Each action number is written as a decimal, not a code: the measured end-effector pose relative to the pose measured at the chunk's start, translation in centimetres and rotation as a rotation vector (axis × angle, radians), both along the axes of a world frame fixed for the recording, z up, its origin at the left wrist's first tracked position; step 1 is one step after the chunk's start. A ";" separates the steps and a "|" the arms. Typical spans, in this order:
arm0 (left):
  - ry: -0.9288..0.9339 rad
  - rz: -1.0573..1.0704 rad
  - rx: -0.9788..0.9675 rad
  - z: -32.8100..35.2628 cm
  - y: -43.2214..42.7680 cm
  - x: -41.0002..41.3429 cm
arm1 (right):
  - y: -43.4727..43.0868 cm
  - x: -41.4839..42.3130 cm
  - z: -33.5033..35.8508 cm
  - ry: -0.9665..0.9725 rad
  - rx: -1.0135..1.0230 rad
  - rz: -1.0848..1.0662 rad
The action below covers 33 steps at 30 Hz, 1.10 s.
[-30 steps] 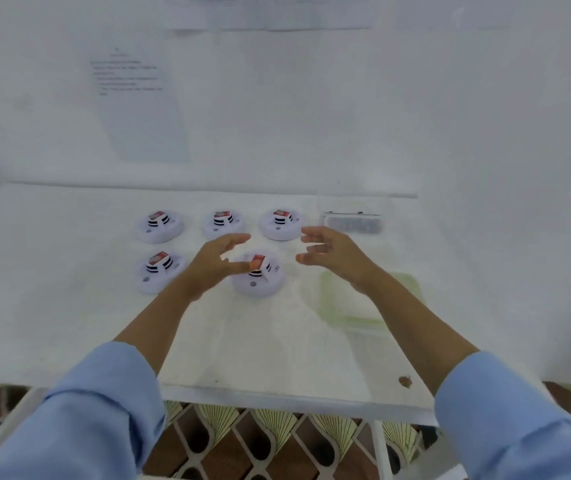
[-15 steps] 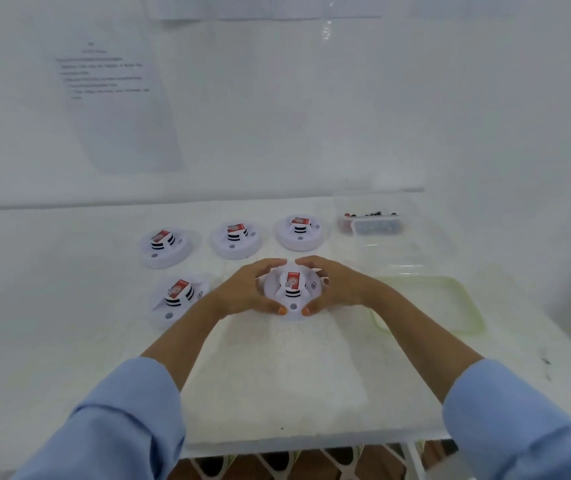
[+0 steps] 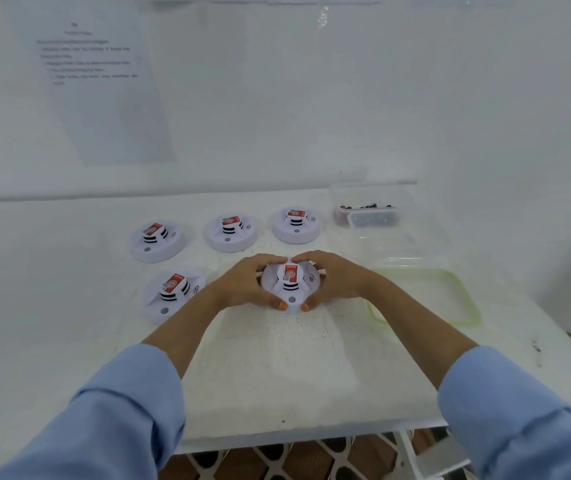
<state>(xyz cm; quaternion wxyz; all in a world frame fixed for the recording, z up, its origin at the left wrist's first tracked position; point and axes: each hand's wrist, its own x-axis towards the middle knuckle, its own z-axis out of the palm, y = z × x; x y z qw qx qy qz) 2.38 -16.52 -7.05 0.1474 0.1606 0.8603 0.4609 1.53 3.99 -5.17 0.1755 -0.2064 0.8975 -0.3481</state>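
1. left hand (image 3: 244, 287) and right hand (image 3: 337, 284) are curling round the smoke detector (image 3: 291, 289), gripping its rim at frame centre.
2. four other detectors (image 3: 230, 233) are waiting upper left; work is likely just starting.

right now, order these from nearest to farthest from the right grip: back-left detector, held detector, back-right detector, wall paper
1. held detector, in the right grip, centre front.
2. back-right detector, just behind it.
3. back-left detector, far left, back row.
4. wall paper, up left, beyond the table.
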 end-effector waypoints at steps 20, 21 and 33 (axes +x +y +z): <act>0.107 -0.130 0.163 10.0 10.6 -3.4 | 10.0 -1.4 8.6 0.128 -0.580 -0.095; 0.086 -0.148 0.194 10.0 11.6 -3.7 | 10.6 -1.8 8.9 0.135 -0.591 -0.090; 0.014 -0.016 0.599 6.6 19.5 -6.8 | 17.8 -7.1 6.8 -0.171 -0.728 -0.193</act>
